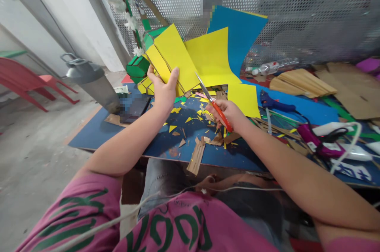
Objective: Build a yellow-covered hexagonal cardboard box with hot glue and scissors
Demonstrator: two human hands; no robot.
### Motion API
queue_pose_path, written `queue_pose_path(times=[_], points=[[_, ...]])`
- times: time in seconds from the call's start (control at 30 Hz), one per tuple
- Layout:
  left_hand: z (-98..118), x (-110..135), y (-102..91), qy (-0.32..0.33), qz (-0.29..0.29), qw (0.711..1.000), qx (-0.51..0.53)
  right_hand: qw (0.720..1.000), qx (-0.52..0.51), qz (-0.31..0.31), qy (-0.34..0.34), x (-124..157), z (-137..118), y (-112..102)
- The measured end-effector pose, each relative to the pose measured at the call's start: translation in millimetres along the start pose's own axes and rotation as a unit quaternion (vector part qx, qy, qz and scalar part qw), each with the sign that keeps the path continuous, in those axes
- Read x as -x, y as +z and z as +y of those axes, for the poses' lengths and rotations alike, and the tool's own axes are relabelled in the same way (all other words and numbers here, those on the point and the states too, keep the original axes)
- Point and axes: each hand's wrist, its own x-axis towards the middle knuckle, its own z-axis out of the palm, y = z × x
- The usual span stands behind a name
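"What carries it all?"

"A blue-topped table [95,131]. Yellow scraps [172,128] and torn cardboard bits [182,142] litter its middle."

"Towards nine o'clock?"

"A grey shaker bottle [92,82], with a blurred dark object [138,109] just beside it."

"Six?"

"A corrugated cardboard strip [196,157], jutting over the front edge."

"And between two and three?"

"A blue sheet [317,114], a blue glue gun [277,105] at its near side. Past three, a magenta tool [308,135] amid clutter."

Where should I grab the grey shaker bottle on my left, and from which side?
Probably around the middle of the bottle, from its left: its round body is exposed there, while a dark object sits beside its base at right. Your left hand holds yellow card.
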Motion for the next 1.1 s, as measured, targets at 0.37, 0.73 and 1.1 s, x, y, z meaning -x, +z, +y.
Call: queue_pose_path(times=[0.37, 0.73, 1.1], points=[[-12, -9, -6.1, -0.016, -0.019, 0.999, 0.030, 1.000, 0.012, 0.008, -0.017, 1, -3, -2], [-29, -29, -21.2, -0.117, -0.035, 0.989, -0.078, 0.997, -0.070, -0.002, 0.011, -2, -7, 0], [-8, -13, -26.3, -0.012, -0.185, 0.926, -0.328, 0.993, -0.101, -0.004, 0.058, -4, -8, -1]])
